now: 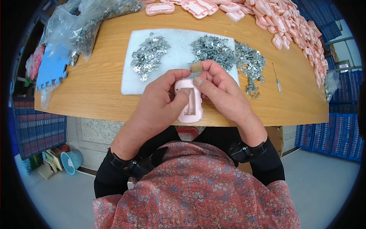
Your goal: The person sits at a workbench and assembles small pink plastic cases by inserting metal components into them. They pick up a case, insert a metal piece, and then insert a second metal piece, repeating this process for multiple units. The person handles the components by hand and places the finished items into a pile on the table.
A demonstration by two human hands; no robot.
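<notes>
Near the front edge of the table, between both hands, is a pale pink plastic casing [190,118] with an open battery compartment facing up. My left hand [150,95] is closed around its left side, the thumb lying over the compartment. At the upper right end, my right hand [227,91] grips the casing, its thumb close to the top edge. A tan wrap covers the tip of its index finger. Whether a small part sits between those fingertips is hidden. Beyond the hands, a white foam sheet [177,42] carries piles of small metal contact pieces [150,53] and metal parts [214,51].
More metal pieces [249,63] spill onto the wood right of the foam. A thin screwdriver-like tool [277,79] lies farther right. Many pink casings [274,19] heap along the far right edge. Plastic bags of metal parts [82,34] and a blue foam mat [53,68] occupy the left.
</notes>
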